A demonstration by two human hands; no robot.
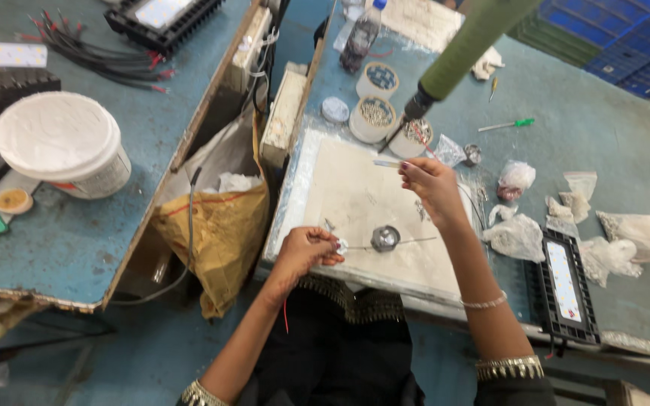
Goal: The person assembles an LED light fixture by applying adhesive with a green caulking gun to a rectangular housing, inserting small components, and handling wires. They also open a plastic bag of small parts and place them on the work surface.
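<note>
- My left hand [306, 248] — fingers pinched on a small silver part [340, 245], near the front edge of the white work pad [340, 188].
- My right hand [432, 188] — pinching a thin wire, raised mid-pad under the hanging green screwdriver [460, 53].
- Round metal piece [385, 238] lies between my hands; bare pad behind.

Two hands, one white bucket [62, 143], one plastic bottle [360, 36], three round tape rolls holding small parts [374, 119], two black light frames [564, 289], one green screwdriver [507, 124], one hanging power screwdriver [464, 49]
</note>
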